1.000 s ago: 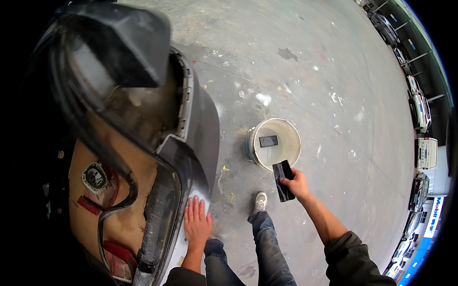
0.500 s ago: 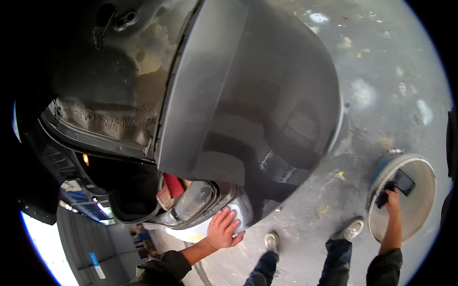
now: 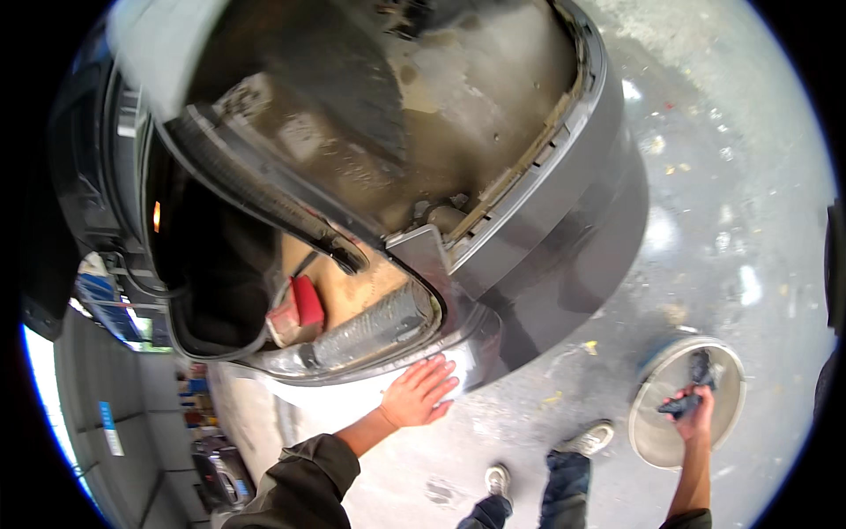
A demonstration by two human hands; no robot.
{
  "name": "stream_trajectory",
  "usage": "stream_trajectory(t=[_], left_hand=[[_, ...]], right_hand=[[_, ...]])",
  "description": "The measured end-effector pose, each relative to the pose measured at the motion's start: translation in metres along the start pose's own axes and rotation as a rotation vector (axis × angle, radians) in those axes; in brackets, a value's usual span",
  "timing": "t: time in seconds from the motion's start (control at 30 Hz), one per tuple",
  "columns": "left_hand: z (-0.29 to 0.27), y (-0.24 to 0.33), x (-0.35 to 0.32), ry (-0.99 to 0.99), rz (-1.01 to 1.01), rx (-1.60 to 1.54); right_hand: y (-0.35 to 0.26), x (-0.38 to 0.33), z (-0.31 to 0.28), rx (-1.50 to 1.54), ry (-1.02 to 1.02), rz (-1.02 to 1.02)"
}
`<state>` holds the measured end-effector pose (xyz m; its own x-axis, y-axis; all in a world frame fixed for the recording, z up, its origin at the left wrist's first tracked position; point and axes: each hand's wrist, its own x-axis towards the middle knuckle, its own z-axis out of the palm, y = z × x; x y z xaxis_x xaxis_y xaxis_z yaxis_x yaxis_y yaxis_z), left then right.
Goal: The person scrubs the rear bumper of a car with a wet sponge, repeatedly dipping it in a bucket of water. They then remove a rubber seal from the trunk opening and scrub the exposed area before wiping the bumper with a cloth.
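Note:
My left hand [image 3: 419, 394] lies open, with its fingers spread, on the pale rear corner of a dark grey car [image 3: 564, 238], beside the tail lamp [image 3: 483, 337]. Low on the right, my right hand [image 3: 694, 410] is closed on a dark, crumpled cloth-like thing [image 3: 677, 406]. That hand is over or inside the mouth of a round, pale-rimmed bucket [image 3: 634, 419] on the floor. Another dark piece [image 3: 702, 366] shows in the bucket just beyond my fingers; whether it joins the held one, I cannot tell.
The car's trunk stands open, with a black-lined cavity [image 3: 220, 273] and a red-and-grey item [image 3: 307, 301] inside. Its upper panel [image 3: 458, 97] is stained with brown dirt. My shoes [image 3: 585, 437] are on the spotted grey floor between car and bucket. Shelves [image 3: 194, 388] stand far left.
The view has shifted, showing more of the open trunk. My right hand still grips a dark thing at the bucket, now turned and bunched. My left hand remains on the car's corner.

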<state>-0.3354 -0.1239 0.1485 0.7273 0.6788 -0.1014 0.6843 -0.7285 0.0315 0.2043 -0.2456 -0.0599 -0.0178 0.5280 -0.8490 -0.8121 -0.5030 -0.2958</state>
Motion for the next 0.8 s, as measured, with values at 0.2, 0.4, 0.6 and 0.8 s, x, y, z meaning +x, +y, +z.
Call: stream_trajectory(t=[0.2, 0.4, 0.6, 0.8], left_hand=[[-0.031, 0.03, 0.03, 0.064, -0.091, -0.107], [-0.103, 0.045, 0.144, 0.548, -0.08, -0.218], [-0.127, 0.015, 0.156, 0.531, 0.007, -0.21], [-0.12, 0.015, 0.155, 0.484, 0.002, -0.266]], right_hand=[[-0.067, -0.139, 0.241, -0.065, -0.127, -0.03], [-0.087, -0.202, 0.402, -0.125, -0.421, -0.271], [-0.083, -0.225, 0.46, -0.148, -0.555, -0.426], [-0.067, -0.225, 0.443, -0.162, -0.551, -0.52]])
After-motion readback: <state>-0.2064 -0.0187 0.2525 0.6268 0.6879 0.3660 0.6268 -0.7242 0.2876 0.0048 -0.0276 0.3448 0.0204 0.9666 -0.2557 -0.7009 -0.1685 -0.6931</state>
